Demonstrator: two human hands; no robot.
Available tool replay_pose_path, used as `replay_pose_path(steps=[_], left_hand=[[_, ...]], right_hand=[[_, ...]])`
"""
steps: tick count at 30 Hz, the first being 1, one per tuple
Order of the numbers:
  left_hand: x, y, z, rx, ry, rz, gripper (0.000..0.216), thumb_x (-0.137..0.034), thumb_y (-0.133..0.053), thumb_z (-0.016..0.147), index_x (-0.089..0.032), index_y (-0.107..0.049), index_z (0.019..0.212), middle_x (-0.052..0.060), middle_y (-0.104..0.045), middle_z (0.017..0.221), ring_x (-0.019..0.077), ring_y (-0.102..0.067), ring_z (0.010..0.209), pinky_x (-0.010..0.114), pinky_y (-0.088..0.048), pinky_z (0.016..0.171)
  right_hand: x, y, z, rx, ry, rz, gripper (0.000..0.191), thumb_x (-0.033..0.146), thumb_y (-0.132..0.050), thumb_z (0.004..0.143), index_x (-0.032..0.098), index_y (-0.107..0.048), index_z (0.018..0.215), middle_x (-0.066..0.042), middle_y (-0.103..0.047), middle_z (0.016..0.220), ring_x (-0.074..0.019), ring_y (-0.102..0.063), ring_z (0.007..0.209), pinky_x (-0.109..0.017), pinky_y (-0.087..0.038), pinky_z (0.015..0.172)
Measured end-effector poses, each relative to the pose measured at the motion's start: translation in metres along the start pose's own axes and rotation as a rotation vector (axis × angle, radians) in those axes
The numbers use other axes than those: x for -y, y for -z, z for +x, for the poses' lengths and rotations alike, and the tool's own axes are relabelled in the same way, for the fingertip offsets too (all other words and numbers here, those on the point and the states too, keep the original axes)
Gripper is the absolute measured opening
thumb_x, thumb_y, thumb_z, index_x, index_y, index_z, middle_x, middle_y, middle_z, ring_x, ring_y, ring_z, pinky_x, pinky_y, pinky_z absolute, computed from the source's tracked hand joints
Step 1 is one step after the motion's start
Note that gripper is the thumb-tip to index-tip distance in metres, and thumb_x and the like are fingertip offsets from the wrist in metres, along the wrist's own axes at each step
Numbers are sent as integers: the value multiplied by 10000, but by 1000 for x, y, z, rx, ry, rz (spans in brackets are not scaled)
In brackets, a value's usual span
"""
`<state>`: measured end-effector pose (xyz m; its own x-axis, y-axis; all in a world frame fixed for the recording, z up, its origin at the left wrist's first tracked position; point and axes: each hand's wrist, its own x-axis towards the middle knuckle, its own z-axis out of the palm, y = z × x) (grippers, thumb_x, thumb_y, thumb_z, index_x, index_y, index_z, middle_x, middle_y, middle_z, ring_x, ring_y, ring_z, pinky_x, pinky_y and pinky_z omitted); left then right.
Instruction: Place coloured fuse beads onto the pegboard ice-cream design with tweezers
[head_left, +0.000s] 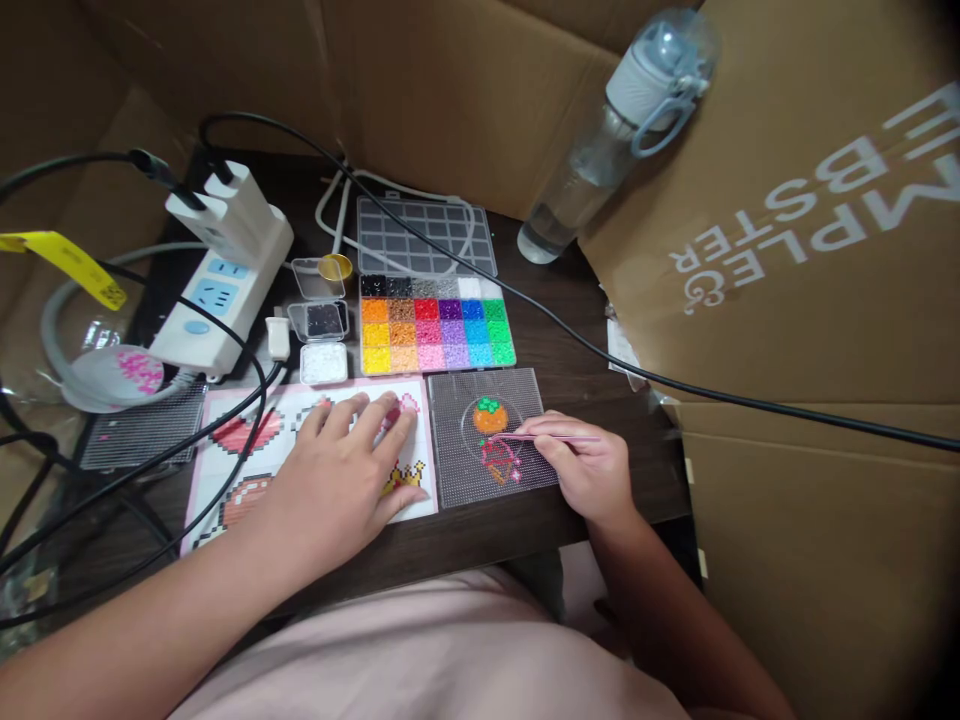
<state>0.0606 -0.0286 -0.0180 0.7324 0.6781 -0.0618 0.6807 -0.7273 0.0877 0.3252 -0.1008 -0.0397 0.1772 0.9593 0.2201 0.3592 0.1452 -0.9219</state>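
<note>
My left hand lies flat with fingers spread on a printed pattern sheet that shows pixel pictures, among them a red heart and a yellow crown. In my right hand is a pair of pink tweezers, pinched between thumb and fingers. Their tip reaches over a clear pegboard, at the top of a pink and brown bead figure. Just above that figure sits an orange bead shape with a green top. Whether the tips hold a bead is too small to tell.
Behind the pegboard stands a sorted bead box, its clear lid farther back. Small bead cases are to its left. A power strip, black cables, a water bottle and cardboard walls surround the table.
</note>
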Motion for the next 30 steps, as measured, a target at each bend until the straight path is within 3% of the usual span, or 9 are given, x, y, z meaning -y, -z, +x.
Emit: replay_pose_path(steps=[14, 30], left_hand=[[0, -1, 0, 21, 9, -3, 657, -537, -550, 863, -162, -491, 1399, 165, -504, 1417, 395, -453, 1243, 564, -378, 1012], [0, -1, 0, 17, 7, 9, 637, -521, -533, 874, -155, -502, 1395, 167, -510, 1409, 397, -455, 1228, 560, -382, 1007]], right_hand=[[-1, 0, 0, 15, -29, -96, 169, 246, -617, 872, 216, -770, 809, -70, -778, 820, -217, -721, 762, -398, -577, 793], [3, -2, 3, 48, 6, -32, 152, 227, -638, 845, 215, -773, 778, -67, -780, 791, -223, -731, 739, -385, -562, 734]])
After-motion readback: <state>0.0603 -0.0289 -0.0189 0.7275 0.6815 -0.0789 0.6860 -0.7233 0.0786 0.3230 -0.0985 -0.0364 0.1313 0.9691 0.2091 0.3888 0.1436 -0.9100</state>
